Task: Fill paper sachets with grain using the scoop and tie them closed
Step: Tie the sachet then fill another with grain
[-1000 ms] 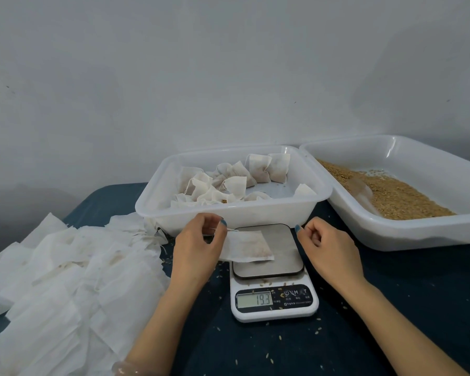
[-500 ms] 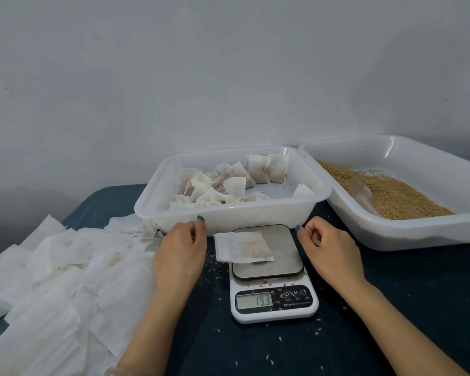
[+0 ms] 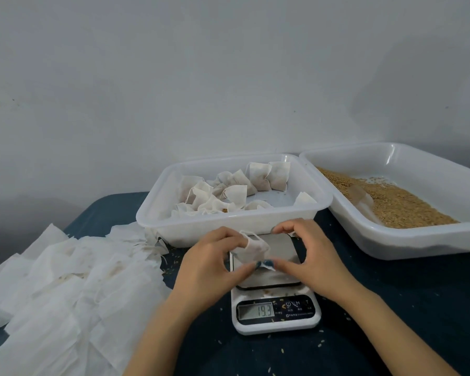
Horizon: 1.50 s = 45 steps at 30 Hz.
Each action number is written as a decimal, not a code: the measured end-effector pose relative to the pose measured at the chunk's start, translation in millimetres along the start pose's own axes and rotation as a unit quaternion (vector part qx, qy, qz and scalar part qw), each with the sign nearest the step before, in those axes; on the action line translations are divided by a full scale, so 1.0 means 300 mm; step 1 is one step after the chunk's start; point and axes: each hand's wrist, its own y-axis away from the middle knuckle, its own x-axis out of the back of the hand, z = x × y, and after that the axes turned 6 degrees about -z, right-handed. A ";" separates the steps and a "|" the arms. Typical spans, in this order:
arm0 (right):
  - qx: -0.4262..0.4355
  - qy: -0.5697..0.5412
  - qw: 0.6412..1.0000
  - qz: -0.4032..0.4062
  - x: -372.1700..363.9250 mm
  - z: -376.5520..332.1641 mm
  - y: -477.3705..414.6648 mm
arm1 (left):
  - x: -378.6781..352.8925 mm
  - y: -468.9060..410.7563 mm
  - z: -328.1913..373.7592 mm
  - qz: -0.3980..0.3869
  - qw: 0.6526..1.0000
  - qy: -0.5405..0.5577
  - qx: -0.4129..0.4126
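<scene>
Grip: both hands hold one sachet (image 3: 251, 249). The left hand (image 3: 209, 264) pinches its left side with curled fingers. The right hand (image 3: 310, 261) pinches its lower right corner, and the two thumb tips nearly meet there.
Sachet look: small, of thin white paper, crumpled and gathered near the top, where a thin string loop stands out.
Sachet place: between the two hands, over the metal plate of the scale (image 3: 276, 312). I cannot tell if it touches the plate.
Scale: its display reads 19.3, and a few loose grains lie on it.
Middle tray (image 3: 228, 223): white, just behind the hands, with filled sachets (image 3: 258, 176) inside.
Right tray (image 3: 418, 240): holds the grain (image 3: 399, 204), with the scoop (image 3: 362, 198) lying in it.
Empty sachets (image 3: 65, 280): a flat heap at the left on the dark blue table (image 3: 391, 321).
</scene>
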 end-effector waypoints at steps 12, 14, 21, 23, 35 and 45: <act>0.036 0.003 0.998 -0.046 -0.052 -0.043 -0.094 | 0.040 -0.089 0.059 0.014 0.989 -0.112 -0.091; 0.054 0.002 0.998 -0.027 -0.041 -0.027 -0.089 | 0.034 -0.084 0.047 0.009 0.990 -0.098 -0.099; 0.083 0.032 0.995 0.045 -0.016 0.009 -0.038 | -0.007 -0.060 0.053 -0.035 0.998 -0.015 -0.049; 0.098 0.059 0.992 0.052 -0.011 -0.006 -0.035 | -0.010 -0.063 0.061 -0.039 0.997 0.063 -0.001; 0.146 0.218 0.959 0.112 0.003 -0.048 -0.017 | -0.021 -0.058 0.082 -0.045 0.995 0.086 0.034; 0.142 0.122 0.975 0.122 0.006 -0.055 -0.033 | -0.066 -0.059 0.050 -0.025 0.984 0.176 -0.012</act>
